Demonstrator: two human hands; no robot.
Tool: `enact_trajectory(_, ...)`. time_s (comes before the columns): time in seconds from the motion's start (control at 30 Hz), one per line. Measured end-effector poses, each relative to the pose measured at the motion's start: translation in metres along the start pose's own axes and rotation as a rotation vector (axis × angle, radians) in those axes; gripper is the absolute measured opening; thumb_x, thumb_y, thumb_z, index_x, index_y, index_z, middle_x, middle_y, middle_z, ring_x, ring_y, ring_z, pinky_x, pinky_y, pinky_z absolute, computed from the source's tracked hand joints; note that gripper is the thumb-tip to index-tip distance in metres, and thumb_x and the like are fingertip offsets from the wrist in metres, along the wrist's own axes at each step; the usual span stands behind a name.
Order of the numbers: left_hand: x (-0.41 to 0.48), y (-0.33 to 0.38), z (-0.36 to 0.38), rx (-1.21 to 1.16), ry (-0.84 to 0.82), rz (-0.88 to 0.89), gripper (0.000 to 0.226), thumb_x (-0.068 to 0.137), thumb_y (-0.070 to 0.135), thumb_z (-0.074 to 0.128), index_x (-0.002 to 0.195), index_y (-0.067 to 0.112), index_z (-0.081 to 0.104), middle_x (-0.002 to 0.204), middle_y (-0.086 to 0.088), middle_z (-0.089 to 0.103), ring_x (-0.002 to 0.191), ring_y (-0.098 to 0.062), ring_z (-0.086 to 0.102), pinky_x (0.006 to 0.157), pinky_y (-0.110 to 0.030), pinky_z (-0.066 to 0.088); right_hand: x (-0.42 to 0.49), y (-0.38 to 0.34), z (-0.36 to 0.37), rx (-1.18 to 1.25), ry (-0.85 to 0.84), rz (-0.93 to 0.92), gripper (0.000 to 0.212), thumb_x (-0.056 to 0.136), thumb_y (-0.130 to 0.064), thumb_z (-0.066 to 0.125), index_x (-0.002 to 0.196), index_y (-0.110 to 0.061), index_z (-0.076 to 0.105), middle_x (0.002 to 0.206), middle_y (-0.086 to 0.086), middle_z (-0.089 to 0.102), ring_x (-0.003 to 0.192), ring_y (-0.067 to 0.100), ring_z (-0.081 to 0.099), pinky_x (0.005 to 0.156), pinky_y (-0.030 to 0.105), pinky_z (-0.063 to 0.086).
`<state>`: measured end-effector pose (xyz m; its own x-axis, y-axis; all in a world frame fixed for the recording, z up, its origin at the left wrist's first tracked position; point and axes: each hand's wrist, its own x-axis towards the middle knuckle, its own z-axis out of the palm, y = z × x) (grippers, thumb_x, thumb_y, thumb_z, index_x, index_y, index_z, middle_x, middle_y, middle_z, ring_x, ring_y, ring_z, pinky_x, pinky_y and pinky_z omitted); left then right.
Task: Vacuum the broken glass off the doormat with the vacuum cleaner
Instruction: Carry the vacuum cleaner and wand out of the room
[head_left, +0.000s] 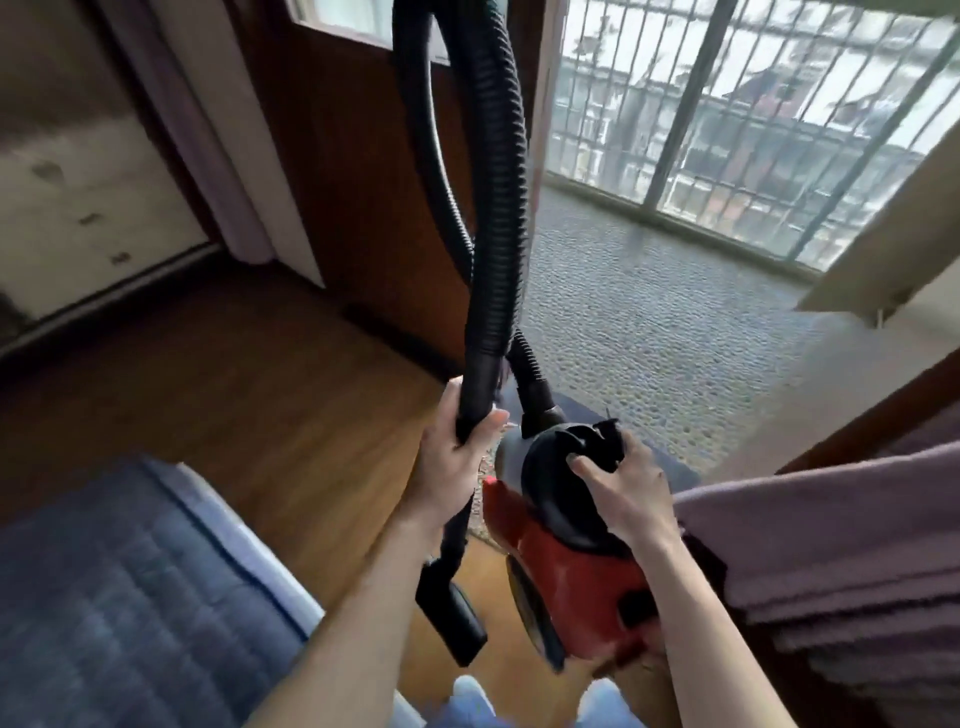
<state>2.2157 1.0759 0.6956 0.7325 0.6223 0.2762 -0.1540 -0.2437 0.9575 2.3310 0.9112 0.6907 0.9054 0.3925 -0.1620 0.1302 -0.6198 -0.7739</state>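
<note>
A wooden floor (270, 395) is seen running to an open brown door (353, 182), beyond which a pebbled balcony floor (649, 312) and a barred railing (727, 130) are shown. A blue quilted bed cover (130, 597) is seen at the lower left and a purple cloth (831, 545) at the right. The red vacuum cleaner (576, 582) is held off the floor, tilted, just below the right hand (623, 483), whose fingers are curled over the black handle on its top. The black ribbed hose (506, 182) is looped high above the body, and its rigid end is clasped in the left hand (452, 462), fingers wrapped closed round it. The nozzle (457, 618) is seen hanging below that hand, above the wooden floor. The dark doormat (670, 467) is partly hidden behind the vacuum cleaner, at the threshold to the balcony, just beyond the right hand. Whether glass lies on it cannot be told.
</note>
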Motion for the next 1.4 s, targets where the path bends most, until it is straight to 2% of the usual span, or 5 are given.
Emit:
enact_trajectory(0.1,0.006,-0.006,-0.050,0.035,0.082,-0.018,0.032,0.094,0.038,0.062,0.113,0.013,0.059,0.081,0.010,0.058,0.076,-0.010,0.057,0.076,-0.028,0.049,0.016,-0.037,0.038,0.002,-0.050,-0.068,0.022,0.083,-0.035,0.074,0.099,-0.024,0.064,0.086,-0.008,0.068,0.093,0.025,0.068,0.077,0.039,0.055)
enact_trajectory(0.37,0.037,-0.029,-0.160,0.127,0.366,-0.017,0.017,0.097,0.025,0.062,0.113,0.019,0.059,0.086,0.007,0.059,0.079,-0.008,0.057,0.077,-0.024,0.048,0.061,-0.116,0.135,0.032,-0.225,-0.280,0.026,0.074,-0.047,0.069,0.090,-0.028,0.063,0.078,-0.008,0.068,0.076,0.020,0.068,0.066,0.044,0.059)
enact_trajectory(0.63,0.098,-0.062,-0.224,0.179,0.610,-0.042,0.020,0.091,0.042,0.063,0.109,0.036,0.058,0.091,-0.001,0.063,0.083,-0.030,0.062,0.081,-0.030,0.051,0.142,-0.186,0.219,0.001,-0.416,-0.420,0.020,0.084,-0.028,0.076,0.080,-0.026,0.057,0.071,-0.009,0.063,0.066,0.010,0.059,0.058,0.029,0.040)
enact_trajectory(0.93,0.212,-0.092,-0.289,0.238,0.776,-0.086,0.018,0.090,0.042,0.065,0.108,0.045,0.060,0.091,0.009,0.063,0.083,-0.020,0.063,0.083,-0.034,0.054,0.253,-0.282,0.295,-0.052,-0.542,-0.528,0.019,0.084,-0.030,0.076,0.087,-0.021,0.059,0.077,-0.011,0.065,0.071,0.006,0.060,0.058,0.021,0.040)
enact_trajectory(1.4,0.305,-0.129,-0.409,0.222,0.938,-0.092,0.024,0.095,0.018,0.062,0.116,0.028,0.057,0.088,0.005,0.063,0.078,-0.013,0.064,0.082,-0.023,0.053,0.347,-0.386,0.421,-0.092,-0.636,-0.594,0.021,0.083,-0.030,0.076,0.085,-0.016,0.060,0.074,-0.006,0.066,0.071,0.012,0.063,0.059,0.031,0.045)
